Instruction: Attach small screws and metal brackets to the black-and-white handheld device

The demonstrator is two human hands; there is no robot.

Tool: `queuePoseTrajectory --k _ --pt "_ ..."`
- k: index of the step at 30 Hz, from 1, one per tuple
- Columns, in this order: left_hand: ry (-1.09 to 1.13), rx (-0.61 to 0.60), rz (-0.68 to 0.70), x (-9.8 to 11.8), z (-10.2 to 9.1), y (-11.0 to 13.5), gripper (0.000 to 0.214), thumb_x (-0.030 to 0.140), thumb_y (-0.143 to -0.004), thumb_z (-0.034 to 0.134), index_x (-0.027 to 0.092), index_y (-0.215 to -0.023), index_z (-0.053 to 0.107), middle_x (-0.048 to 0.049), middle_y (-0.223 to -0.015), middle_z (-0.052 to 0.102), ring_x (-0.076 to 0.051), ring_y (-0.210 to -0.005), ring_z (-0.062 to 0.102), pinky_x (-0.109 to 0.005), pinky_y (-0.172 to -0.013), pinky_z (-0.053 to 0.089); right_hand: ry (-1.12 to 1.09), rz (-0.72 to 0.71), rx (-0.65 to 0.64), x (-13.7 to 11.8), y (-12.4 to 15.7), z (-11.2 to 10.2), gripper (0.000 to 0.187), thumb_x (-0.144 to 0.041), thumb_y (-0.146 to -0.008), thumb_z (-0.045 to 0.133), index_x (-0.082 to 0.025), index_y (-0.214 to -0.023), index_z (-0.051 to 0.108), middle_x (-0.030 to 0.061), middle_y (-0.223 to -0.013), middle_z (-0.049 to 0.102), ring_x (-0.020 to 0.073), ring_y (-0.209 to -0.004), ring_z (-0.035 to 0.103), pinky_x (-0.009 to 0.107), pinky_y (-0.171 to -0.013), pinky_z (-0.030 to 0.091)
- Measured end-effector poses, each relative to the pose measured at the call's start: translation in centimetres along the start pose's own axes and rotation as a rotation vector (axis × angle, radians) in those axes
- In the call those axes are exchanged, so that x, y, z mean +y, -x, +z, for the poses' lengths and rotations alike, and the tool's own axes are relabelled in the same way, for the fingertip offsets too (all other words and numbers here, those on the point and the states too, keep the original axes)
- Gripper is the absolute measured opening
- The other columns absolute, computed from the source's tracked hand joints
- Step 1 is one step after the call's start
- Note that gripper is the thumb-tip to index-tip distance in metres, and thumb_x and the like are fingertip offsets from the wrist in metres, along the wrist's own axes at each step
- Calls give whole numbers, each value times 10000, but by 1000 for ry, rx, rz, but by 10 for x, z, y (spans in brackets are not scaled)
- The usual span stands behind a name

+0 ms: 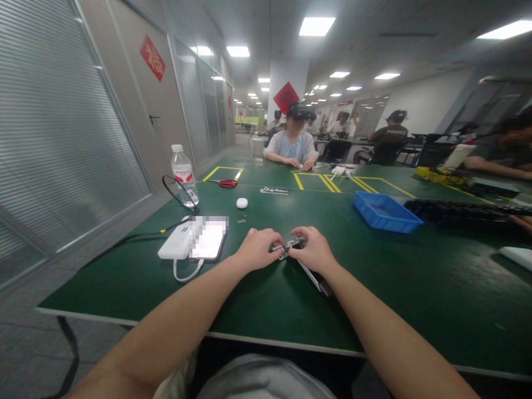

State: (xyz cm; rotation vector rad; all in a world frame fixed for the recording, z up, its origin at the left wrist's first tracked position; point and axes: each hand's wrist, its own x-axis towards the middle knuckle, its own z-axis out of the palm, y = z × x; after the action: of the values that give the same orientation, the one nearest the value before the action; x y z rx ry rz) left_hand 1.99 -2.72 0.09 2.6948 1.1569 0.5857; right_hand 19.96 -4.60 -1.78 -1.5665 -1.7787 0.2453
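My left hand [258, 249] is closed, thumb and forefinger pinching a small silvery part [284, 252] at the table's middle. My right hand [315, 252] curls in from the other side, its fingers closed on the same cluster of small metal and dark pieces. The fingers cover much of it, and its exact kind cannot be made out. A long, narrow white-and-dark piece [313, 276] slants toward me from beneath my right palm; whether it joins the cluster is hidden.
On the green table [257, 299], a white power bank [172, 244] and phone [210, 238] lie left, before a water bottle [183, 180]. A white earbud case [241, 203], red-handled scissors [227, 183] and blue tray [386, 213] lie farther back. A person [293, 144] sits opposite.
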Motion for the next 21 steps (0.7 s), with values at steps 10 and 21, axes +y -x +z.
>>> queuePoseTrajectory --k 10,21 --pt "-2 -9 2 2 -1 0 136 301 -825 532 212 -866 626 2 -879 627 -162 -867 575 -303 -787 361 -12 10 -13 -2 0 -1 387 -225 -550 644 -165 -932 661 52 -893 584 179 -816 569 310 -780 459" --pt "-17 -37 -3 1 -1 0 195 377 -783 590 212 -872 642 -5 -891 637 -176 -885 580 -309 -795 368 -12 13 -16 -2 0 -1 375 -203 -548 642 -170 -922 657 47 -893 583 173 -814 573 306 -775 459"
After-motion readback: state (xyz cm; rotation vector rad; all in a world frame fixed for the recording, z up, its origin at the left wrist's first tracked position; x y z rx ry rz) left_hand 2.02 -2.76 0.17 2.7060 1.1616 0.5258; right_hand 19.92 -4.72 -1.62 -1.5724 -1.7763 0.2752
